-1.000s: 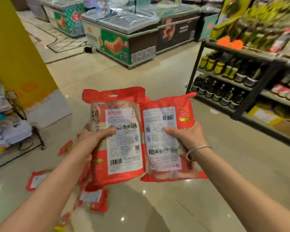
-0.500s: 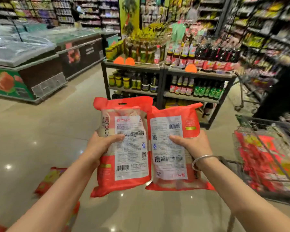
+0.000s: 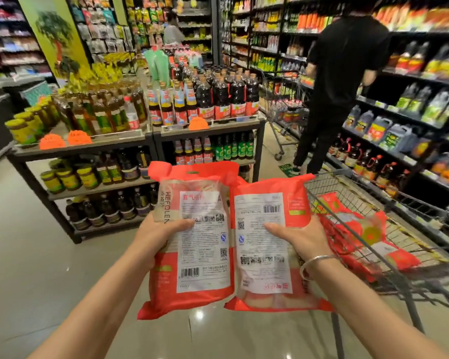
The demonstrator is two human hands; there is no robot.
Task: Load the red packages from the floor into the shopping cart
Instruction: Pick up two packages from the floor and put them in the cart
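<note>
Each hand carries one red package, two in all, held side by side at chest height with their printed back labels facing up toward the camera. The left hand (image 3: 156, 237) grips the left package (image 3: 192, 237) along its outer edge, thumb laid across the label and the other fingers hidden beneath, so it seems pinched between thumb and palm. The right hand (image 3: 303, 239) does the same with the right package (image 3: 267, 244), thumb pointing inward across the white label, the rest of its fingers out of sight behind; a silver bracelet (image 3: 316, 263) circles that wrist. Holding the packs flat by their sides probably keeps the soft bags from folding and lets both be carried in one trip. The two packs touch or slightly overlap along their inner edges; which one lies on top is hard to tell. The shopping cart (image 3: 353, 177) stands just to the right, its wire basket already holding a heap of red packages (image 3: 347, 229); their number cannot be counted through the mesh, though several are there. The right package hangs nearly at the cart's near rim, so the next move is likely a short swing rightward and a drop over the wire. No packages show on the floor in this view. One person in black (image 3: 340, 81) stands farther down the aisle beside a second cart (image 3: 283, 107), and another figure is far off.
</note>
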